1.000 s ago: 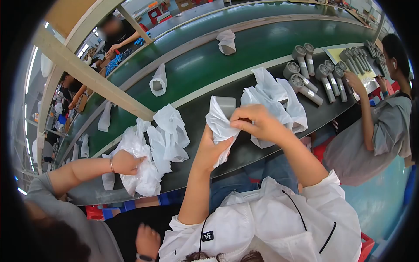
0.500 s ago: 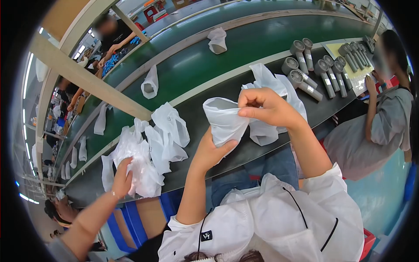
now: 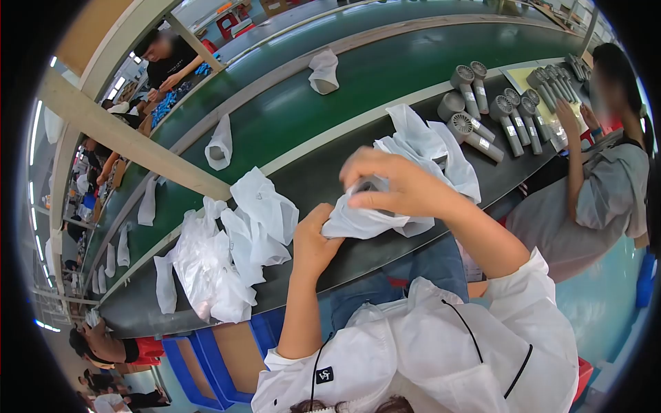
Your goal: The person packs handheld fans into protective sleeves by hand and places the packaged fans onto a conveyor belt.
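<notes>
Both my hands are at a white bag (image 3: 361, 221) above the black work surface. My left hand (image 3: 317, 241) is closed on the bag's left end. Curved over its open top is my right hand (image 3: 392, 182), its fingers blurred and bent around the opening; something grey shows inside. Behind my right hand lies a pile of white bags (image 3: 413, 131). More loose white bags (image 3: 258, 213) and a shiny plastic bundle (image 3: 206, 265) lie to the left. Several grey handheld fans (image 3: 475, 138) rest at the right.
Wrapped items (image 3: 219, 148) lie along the green conveyor belt (image 3: 275, 117). A slanted beam (image 3: 131, 138) crosses at the left. A person in grey (image 3: 585, 199) sits at the right; another person (image 3: 169, 65) works across the belt. Blue bins (image 3: 213, 358) stand below.
The bag has tilted and dropped toward the surface, and my right hand has moved over its opening. The neighbour's hand has left the plastic bundle at the left. The wrapped items on the belt have shifted left.
</notes>
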`<action>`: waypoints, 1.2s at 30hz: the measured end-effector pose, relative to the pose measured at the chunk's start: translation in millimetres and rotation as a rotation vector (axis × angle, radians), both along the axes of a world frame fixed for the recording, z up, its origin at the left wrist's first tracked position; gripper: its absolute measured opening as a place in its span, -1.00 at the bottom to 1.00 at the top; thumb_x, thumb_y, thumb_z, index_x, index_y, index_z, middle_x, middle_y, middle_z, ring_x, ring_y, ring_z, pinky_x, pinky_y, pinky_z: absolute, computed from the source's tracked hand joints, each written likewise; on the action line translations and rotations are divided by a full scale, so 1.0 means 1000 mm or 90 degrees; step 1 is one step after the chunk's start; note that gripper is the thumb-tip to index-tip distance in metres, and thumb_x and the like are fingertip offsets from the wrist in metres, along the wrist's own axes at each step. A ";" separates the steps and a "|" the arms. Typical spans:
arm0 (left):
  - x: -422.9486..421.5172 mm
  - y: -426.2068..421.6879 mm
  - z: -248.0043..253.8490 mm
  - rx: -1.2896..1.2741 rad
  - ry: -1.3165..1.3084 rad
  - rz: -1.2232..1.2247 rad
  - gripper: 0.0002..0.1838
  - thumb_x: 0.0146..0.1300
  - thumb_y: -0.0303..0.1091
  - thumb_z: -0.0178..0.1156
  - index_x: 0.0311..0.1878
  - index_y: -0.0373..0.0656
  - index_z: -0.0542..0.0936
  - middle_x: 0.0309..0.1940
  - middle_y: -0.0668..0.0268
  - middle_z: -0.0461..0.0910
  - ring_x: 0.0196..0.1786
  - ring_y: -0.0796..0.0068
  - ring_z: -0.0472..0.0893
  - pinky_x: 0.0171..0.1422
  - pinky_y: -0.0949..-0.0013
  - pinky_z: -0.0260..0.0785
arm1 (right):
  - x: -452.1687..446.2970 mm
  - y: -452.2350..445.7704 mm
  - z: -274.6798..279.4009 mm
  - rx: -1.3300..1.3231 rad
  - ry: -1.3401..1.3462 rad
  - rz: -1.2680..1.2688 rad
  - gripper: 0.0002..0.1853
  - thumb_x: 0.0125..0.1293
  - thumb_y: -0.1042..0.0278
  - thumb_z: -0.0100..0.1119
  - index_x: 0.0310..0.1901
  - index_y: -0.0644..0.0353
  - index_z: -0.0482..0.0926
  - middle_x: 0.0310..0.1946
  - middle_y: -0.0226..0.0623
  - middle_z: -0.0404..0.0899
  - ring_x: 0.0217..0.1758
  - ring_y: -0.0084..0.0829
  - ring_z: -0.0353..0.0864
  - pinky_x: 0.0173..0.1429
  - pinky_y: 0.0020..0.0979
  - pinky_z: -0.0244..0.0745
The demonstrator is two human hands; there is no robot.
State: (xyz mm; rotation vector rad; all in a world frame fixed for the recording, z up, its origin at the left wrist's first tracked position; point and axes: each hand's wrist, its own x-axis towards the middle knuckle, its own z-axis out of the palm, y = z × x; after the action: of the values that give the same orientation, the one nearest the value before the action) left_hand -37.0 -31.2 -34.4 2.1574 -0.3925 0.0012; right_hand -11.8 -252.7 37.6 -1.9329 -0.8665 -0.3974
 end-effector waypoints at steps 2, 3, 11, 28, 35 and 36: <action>-0.002 -0.002 0.004 0.006 0.018 -0.017 -0.70 -0.01 -0.39 0.41 -0.23 -0.23 0.53 -0.27 0.05 0.65 -0.18 -0.06 0.63 -0.08 0.25 0.46 | 0.000 0.004 0.002 0.034 0.316 0.059 -0.81 0.29 0.31 0.28 -0.29 0.26 0.53 -0.43 -0.38 0.52 -0.31 -0.53 0.47 -0.18 -0.45 0.36; -0.002 -0.004 0.005 0.014 0.034 -0.034 -0.68 0.01 -0.36 0.41 -0.21 -0.22 0.52 -0.26 0.05 0.64 -0.15 -0.09 0.63 -0.08 0.22 0.46 | 0.000 0.008 0.003 0.034 0.316 0.060 -0.81 0.29 0.31 0.28 -0.29 0.26 0.53 -0.43 -0.38 0.52 -0.31 -0.53 0.47 -0.18 -0.45 0.36; 0.002 -0.024 -0.002 -0.145 0.020 -0.090 -0.58 0.06 -0.35 0.42 -0.05 -0.21 0.47 -0.24 -0.02 0.65 -0.10 -0.12 0.64 -0.02 0.20 0.47 | 0.000 -0.010 0.039 0.060 0.153 -0.207 -0.65 0.16 0.14 0.44 -0.20 0.23 0.57 -0.33 -0.31 0.57 -0.20 -0.46 0.57 -0.06 -0.42 0.44; 0.084 -0.056 -0.040 -0.124 -0.407 0.116 -0.46 -0.03 -0.52 0.40 0.08 -0.22 0.45 -0.02 0.11 0.51 0.05 0.05 0.49 0.15 0.13 0.35 | 0.248 -0.172 -0.042 0.133 0.160 -0.350 -0.57 0.14 0.34 0.38 0.08 0.12 0.58 -0.18 -0.25 0.60 -0.13 -0.39 0.60 -0.03 -0.42 0.53; 0.083 -0.056 -0.037 -0.053 -0.340 0.019 -0.67 -0.04 -0.61 0.30 -0.13 -0.21 0.55 -0.17 0.09 0.56 -0.06 0.08 0.54 0.08 0.18 0.39 | 0.376 -0.249 -0.116 -0.195 0.096 -0.599 -0.55 0.17 0.16 0.34 0.10 0.03 0.59 0.02 0.07 0.54 0.03 0.08 0.60 0.06 -0.09 0.54; 0.081 -0.052 -0.035 -0.061 -0.343 0.035 -0.68 -0.04 -0.61 0.29 -0.14 -0.21 0.55 -0.17 0.09 0.56 -0.07 0.08 0.54 0.07 0.18 0.39 | 0.352 -0.246 -0.089 -0.270 0.084 -0.641 -0.54 0.18 0.08 0.32 0.09 0.05 0.58 0.00 0.05 0.57 0.03 0.09 0.60 0.07 -0.08 0.55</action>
State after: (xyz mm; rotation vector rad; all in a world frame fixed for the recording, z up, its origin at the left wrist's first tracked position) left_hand 44.1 -83.3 -69.1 2.0503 -0.6244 0.6292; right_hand 340.2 -498.8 -51.3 -2.6672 0.2061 -0.6856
